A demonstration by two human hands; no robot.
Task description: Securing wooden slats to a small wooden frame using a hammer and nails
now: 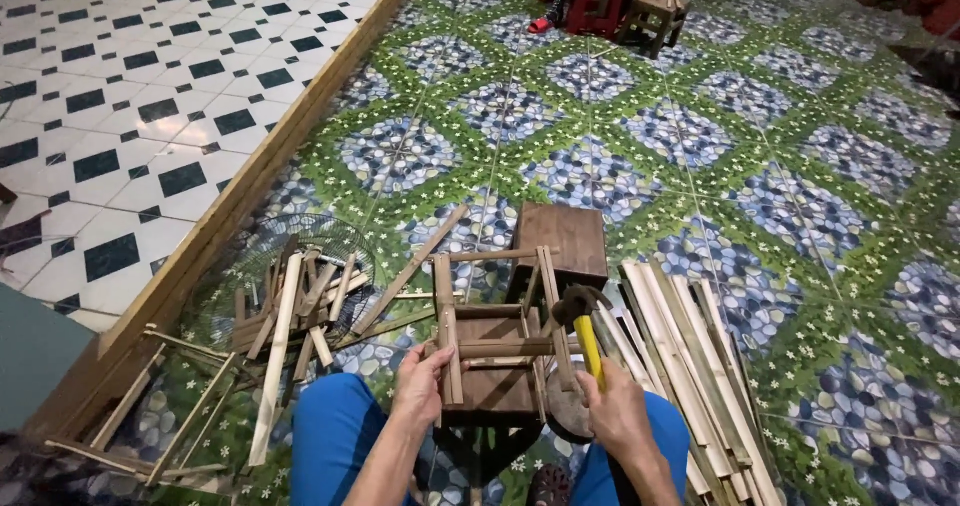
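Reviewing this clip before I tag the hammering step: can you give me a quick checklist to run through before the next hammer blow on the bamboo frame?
1. Left hand grips a frame post: ok.
2. Right hand closed on the yellow-handled hammer: ok.
3. Bamboo frame rests on the low wooden block: ok, though whether it sits steady, cannot tell.
4. Left fingers away from the hammer head: ok, they are on the opposite post.
5. Nail or peg in place at the joint: cannot tell, too small.
6. Loose bamboo slats close under the right arm: not ok, they crowd the swing.

Tiled home floor [700, 146], bamboo slats [680, 346]
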